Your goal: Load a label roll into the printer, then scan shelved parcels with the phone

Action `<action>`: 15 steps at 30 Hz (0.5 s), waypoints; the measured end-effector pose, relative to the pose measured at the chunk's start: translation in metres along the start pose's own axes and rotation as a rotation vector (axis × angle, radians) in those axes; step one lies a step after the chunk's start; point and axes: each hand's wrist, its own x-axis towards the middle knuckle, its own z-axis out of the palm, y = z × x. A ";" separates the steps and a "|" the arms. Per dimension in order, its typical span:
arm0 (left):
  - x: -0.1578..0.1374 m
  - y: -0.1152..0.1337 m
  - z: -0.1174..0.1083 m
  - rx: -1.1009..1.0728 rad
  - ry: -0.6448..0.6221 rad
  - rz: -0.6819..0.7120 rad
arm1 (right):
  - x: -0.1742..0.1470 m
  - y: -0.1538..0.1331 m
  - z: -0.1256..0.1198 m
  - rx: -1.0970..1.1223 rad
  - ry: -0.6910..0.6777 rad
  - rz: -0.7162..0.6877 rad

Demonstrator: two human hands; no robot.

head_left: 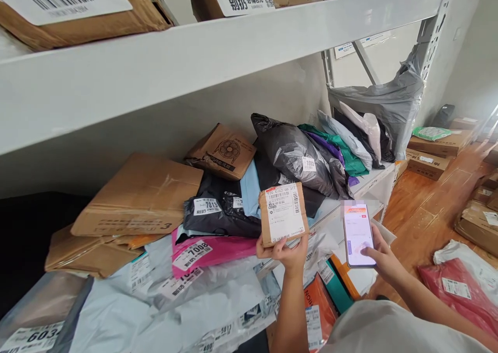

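Note:
In the head view, my left hand (287,250) grips a small cardboard box (284,213) from below, its white shipping label facing me. The box is held up in front of the shelf's parcels. My right hand (385,257) is closed around a smartphone (357,234), the thumb lying on its lit screen. The screen shows an orange band at the top; its text is too small to read. Behind the small box lie a black parcel bag (218,215) labelled 7013 and a pink parcel bag (218,252) labelled 7008.
A white shelf beam (233,52) crosses above, with labelled boxes on it. Cardboard boxes (140,192) and a dark grey bag (291,151) crowd the shelf below. More parcels, including a red bag (447,280) and stacked boxes (428,164), lie on the wooden floor (424,208) at right.

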 end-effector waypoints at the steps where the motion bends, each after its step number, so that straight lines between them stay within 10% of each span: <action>1: 0.003 0.003 0.000 0.026 0.010 0.079 | 0.000 -0.001 0.001 0.021 0.002 0.023; 5: 0.013 0.014 0.002 0.053 0.048 0.234 | 0.006 -0.003 0.004 0.075 0.089 0.115; 15: 0.009 0.010 0.002 0.035 0.031 0.066 | 0.017 0.008 0.004 0.105 0.178 0.157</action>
